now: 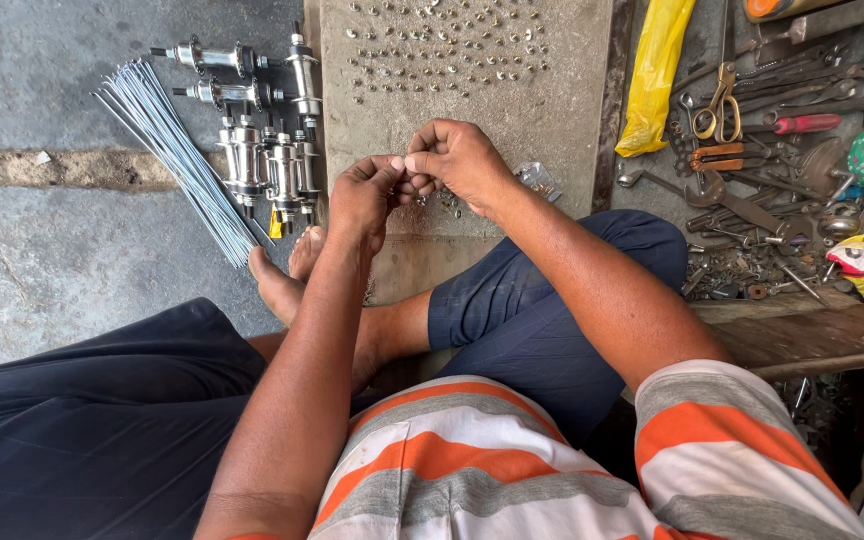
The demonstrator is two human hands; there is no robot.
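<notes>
My left hand (pixel 364 195) and my right hand (pixel 457 160) meet over the near edge of a stone slab (pixel 572 140), fingertips pinched together on a small metal part that is mostly hidden by the fingers. Several small metal nuts (pixel 442 45) lie spread in rows on the slab beyond my hands. A few more small parts (pixel 449 205) lie right under my right hand. Left of my left hand stand several shiny wheel hubs (pixel 262 160) and a bundle of thin steel spokes (pixel 177 150) on the concrete floor.
A yellow plastic bag (pixel 657 75) lies right of the slab. Further right is a heap of tools: spanners, pliers (pixel 722 155), a red-handled screwdriver (pixel 802 123), scissors (pixel 717 105), nuts and bolts. My bare feet (pixel 287 275) rest below the hubs. A wooden plank (pixel 812 335) sits at right.
</notes>
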